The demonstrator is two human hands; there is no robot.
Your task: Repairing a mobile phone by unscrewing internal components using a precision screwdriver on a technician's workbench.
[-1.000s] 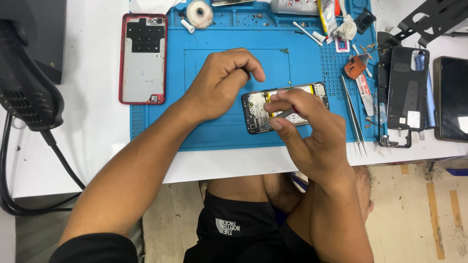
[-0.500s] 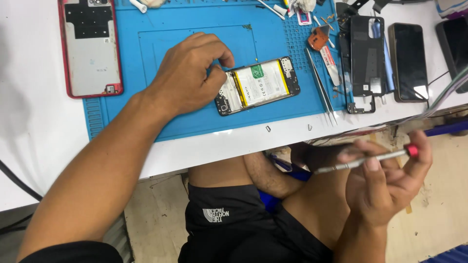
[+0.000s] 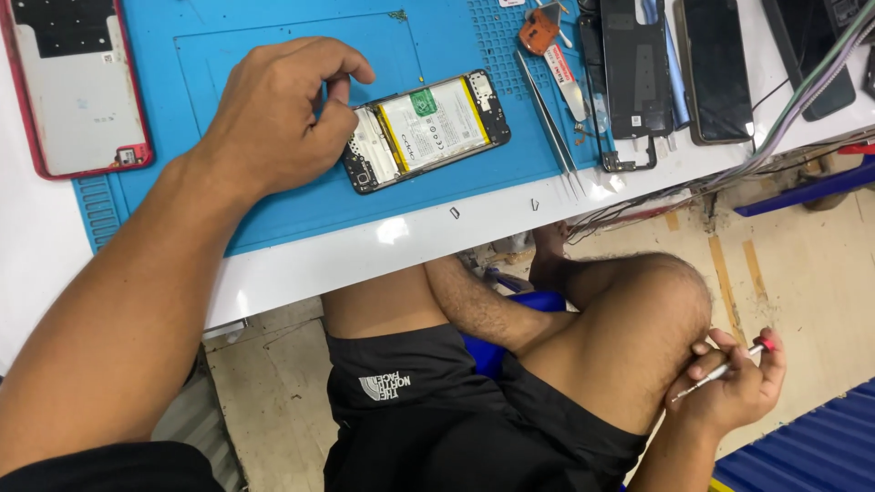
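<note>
Resting on the blue mat [image 3: 273,210], the left hand [image 3: 273,118] curls its fingers against the opened phone [image 3: 427,130] lying on the bench [image 3: 383,246]. The right hand [image 3: 734,387], down beside the knee, pinches a screwdriver [image 3: 725,369] in closed fingers. Tweezers [image 3: 551,123] lie just right of the phone.

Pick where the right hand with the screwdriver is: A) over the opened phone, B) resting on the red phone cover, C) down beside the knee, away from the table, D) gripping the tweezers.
C: the right hand holds the screwdriver low beside the knee, off the table.
</note>
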